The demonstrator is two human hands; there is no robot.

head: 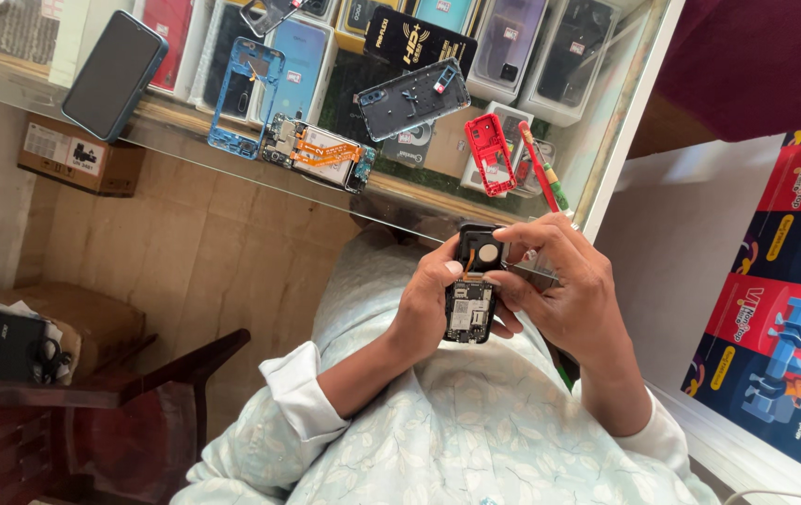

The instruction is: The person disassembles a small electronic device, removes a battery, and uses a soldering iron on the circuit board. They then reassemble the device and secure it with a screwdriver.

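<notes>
A glass surface [185, 126] carries a blue phone frame [249, 93], a grey back cover [414, 98] and a small red housing [491, 154]. Over the lap, the left hand [424, 313] and right hand [564, 290] hold an opened small phone [471, 285]. Their fingers pinch its edges. It looks light, rigid and fragile, best gripped by the sides, clear of the exposed circuit board.

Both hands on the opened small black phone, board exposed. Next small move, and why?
Probably steady the opened small black phone with the left hand and let the right hand fingertips work at the round part at its top: the circuit board is bare, an orange flex strip shows there, and no tool is in hand.
</notes>
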